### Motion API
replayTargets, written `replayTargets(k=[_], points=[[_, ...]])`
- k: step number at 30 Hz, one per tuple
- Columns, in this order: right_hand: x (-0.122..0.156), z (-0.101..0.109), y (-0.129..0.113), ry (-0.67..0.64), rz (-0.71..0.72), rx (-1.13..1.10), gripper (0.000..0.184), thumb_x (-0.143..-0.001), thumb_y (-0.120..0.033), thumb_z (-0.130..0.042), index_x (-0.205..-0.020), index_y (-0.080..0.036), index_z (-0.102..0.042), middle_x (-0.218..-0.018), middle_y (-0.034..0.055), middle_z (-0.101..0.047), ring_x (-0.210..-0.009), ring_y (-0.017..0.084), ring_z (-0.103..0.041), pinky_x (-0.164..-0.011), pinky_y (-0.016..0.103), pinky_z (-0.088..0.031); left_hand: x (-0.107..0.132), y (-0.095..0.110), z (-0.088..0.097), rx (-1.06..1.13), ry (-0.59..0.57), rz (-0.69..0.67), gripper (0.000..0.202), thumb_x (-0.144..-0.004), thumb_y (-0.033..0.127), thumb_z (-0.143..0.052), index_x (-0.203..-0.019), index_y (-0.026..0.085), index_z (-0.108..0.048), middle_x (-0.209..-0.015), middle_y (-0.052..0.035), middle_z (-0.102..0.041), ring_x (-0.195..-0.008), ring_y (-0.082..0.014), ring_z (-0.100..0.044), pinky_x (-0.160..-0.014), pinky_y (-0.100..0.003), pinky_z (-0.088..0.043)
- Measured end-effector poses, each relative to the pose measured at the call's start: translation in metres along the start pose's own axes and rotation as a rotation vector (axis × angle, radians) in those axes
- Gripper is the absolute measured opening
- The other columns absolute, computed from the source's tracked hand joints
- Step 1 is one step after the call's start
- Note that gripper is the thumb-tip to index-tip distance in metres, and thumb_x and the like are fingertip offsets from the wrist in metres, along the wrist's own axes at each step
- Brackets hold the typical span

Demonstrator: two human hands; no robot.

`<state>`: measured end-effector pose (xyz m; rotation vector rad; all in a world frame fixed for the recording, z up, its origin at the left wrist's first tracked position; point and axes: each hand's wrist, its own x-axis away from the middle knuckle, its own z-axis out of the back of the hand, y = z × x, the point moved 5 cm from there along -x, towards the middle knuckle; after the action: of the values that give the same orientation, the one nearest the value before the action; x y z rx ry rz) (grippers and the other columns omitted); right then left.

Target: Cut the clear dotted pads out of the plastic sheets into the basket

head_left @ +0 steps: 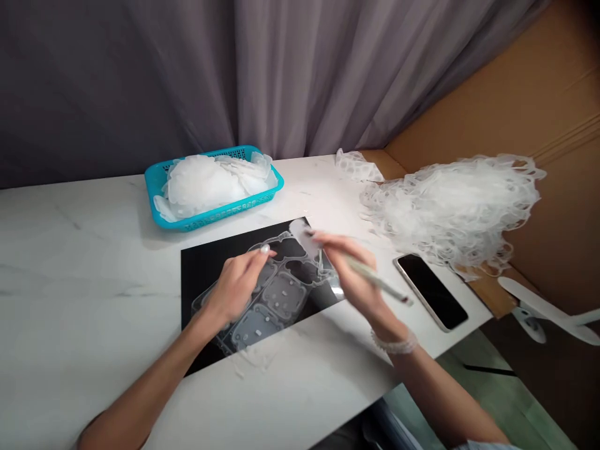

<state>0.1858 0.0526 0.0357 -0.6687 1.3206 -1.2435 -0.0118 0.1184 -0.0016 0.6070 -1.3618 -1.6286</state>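
Observation:
A translucent plastic sheet [284, 295] with rounded cut outlines lies on a black mat [201, 265]. My left hand [237, 281] is closed, thumb and finger pinching at the sheet's upper edge. My right hand [351, 272] grips a slim, pale, pen-like tool [377, 281] whose back end points toward the phone; its working tip is hidden. At the right fingertips is a cloudy, rounded plastic piece [300, 231], blurred by motion. Whether it is still joined to the sheet I cannot tell. Small clear scraps [255, 359] lie by the mat's near edge.
A blue basket [215, 219] of translucent white pieces stands at the back. On the right are a heap of cut-out plastic webbing [450, 206], a phone [431, 290] and a cardboard panel [529, 106]. A grey curtain [290, 75] hangs behind the white table [84, 275].

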Motion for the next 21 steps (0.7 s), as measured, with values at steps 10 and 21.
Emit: replayTargets(k=[10, 21], points=[[0.003, -0.004, 0.005, -0.070, -0.182, 0.181, 0.052, -0.103, -0.053, -0.029, -0.087, -0.021, -0.067, -0.073, 0.0033, -0.069, -0.069, 0.017, -0.064, -0.068, 0.032, -0.048, -0.002, -0.008, -0.027, 0.340, -0.068, 0.164, 0.022, -0.081, 0.035, -0.073, -0.090, 0.015, -0.076, -0.086, -0.0065, -0.075, -0.087, -0.0227, -0.070, -0.078, -0.028, -0.052], [-0.036, -0.019, 0.051, -0.049, -0.072, 0.339, 0.027, -0.083, -0.021, -0.050, -0.066, -0.024, -0.028, -0.060, -0.0055, -0.033, -0.057, 0.012, -0.033, -0.058, 0.027, -0.026, 0.030, 0.028, 0.007, -0.019, 0.488, -0.214, 0.021, -0.087, 0.031, -0.067, -0.102, 0.023, -0.079, -0.104, -0.0025, -0.077, -0.098, -0.0243, -0.071, -0.090, -0.030, -0.053]])
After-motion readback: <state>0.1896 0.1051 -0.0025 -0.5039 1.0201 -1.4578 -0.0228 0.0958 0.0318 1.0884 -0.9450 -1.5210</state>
